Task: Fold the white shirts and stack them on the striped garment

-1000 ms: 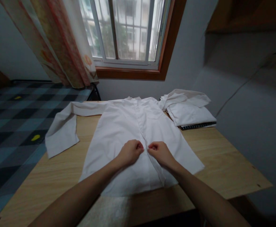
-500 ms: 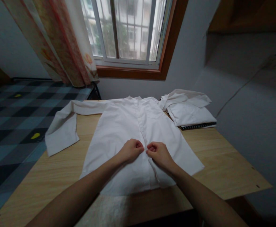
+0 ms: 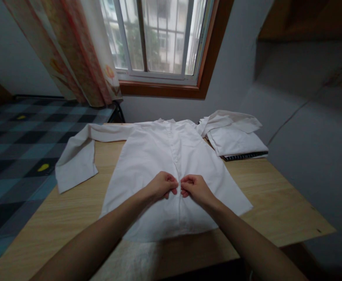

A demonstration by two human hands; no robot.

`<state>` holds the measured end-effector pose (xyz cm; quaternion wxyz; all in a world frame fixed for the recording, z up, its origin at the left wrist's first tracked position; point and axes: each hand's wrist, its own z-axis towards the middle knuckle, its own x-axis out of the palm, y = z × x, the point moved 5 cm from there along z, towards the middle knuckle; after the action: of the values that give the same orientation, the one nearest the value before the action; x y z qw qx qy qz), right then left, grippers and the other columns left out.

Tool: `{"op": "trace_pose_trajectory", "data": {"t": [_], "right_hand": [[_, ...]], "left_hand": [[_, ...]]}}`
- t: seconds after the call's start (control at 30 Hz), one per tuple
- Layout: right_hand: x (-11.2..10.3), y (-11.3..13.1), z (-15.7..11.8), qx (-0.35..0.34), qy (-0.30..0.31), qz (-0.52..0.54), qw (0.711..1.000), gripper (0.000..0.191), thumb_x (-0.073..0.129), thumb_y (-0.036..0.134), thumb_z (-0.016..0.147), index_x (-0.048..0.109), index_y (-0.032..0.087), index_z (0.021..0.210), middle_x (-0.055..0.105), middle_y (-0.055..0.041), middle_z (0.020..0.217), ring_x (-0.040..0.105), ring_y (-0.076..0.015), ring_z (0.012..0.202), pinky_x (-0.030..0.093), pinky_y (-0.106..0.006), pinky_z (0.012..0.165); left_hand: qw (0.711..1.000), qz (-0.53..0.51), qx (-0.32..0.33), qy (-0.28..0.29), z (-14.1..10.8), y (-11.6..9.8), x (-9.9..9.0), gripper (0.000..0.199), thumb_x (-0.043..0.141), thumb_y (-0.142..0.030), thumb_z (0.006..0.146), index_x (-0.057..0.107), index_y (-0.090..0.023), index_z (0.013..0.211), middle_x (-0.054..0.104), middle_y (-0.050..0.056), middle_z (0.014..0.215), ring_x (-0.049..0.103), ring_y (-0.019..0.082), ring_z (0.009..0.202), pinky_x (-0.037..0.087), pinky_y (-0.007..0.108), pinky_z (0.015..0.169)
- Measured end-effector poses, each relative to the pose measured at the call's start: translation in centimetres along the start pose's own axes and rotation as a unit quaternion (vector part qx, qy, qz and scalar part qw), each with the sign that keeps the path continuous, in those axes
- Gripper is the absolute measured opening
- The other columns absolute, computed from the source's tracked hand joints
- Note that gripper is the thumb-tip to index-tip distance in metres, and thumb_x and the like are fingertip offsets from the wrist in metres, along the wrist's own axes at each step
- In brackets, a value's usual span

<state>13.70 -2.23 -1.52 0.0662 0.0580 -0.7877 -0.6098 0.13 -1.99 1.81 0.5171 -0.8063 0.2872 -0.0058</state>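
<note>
A white long-sleeved shirt point(image 3: 147, 156) lies spread front side up on the wooden table point(image 3: 270, 195), its collar toward the window. Both hands meet at the front placket, in the lower half of the shirt. My left hand point(image 3: 164, 185) pinches the placket from the left, its fingers curled. Close against it, my right hand point(image 3: 196, 188) pinches the other side of the same opening. Any button between the fingertips is too small or hidden to make out. The left sleeve reaches out over the table's left side; the other sleeve rests on folded white cloth.
Folded white clothes point(image 3: 235, 140) lie on a dark ridged-edged item point(image 3: 245, 156) at the back right. A bed with a checked cover point(image 3: 18, 156) adjoins the left side. Behind are a curtain point(image 3: 74, 50) and a barred window point(image 3: 159, 39); a wall stands at the right.
Both hands stay at the placket, with slight shifts of the fingers. The placket edges below the hands now lie closer together and straighter.
</note>
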Motion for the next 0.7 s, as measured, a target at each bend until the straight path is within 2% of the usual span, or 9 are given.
{"op": "trace_pose_trajectory", "data": {"t": [0.43, 0.7], "right_hand": [[0.1, 0.4, -0.5, -0.045, -0.028, -0.048, 0.997, 0.009, 0.063, 0.022, 0.064, 0.063, 0.015, 0.07, 0.065, 0.0001, 0.054, 0.06, -0.0124, 0.046, 0.048, -0.022, 0.046], [0.1, 1.3, -1.1, -0.115, -0.07, -0.158, 0.978, 0.007, 0.06, 0.021, 0.068, 0.065, 0.016, 0.069, 0.064, -0.0007, 0.054, 0.061, -0.0141, 0.048, 0.045, -0.022, 0.047]], "left_hand": [[0.999, -0.037, -0.001, -0.005, 0.5, 0.6, 0.0, 0.013, 0.054, -0.023, 0.073, 0.061, -0.012, 0.068, 0.064, 0.0, 0.059, 0.042, 0.005, 0.034, 0.023, 0.02, 0.035], [0.999, -0.054, -0.002, 0.003, 0.6, 0.5, 0.0, 0.014, 0.051, -0.019, 0.073, 0.06, -0.013, 0.066, 0.061, -0.001, 0.051, 0.043, 0.006, 0.033, 0.026, 0.02, 0.035]]}}
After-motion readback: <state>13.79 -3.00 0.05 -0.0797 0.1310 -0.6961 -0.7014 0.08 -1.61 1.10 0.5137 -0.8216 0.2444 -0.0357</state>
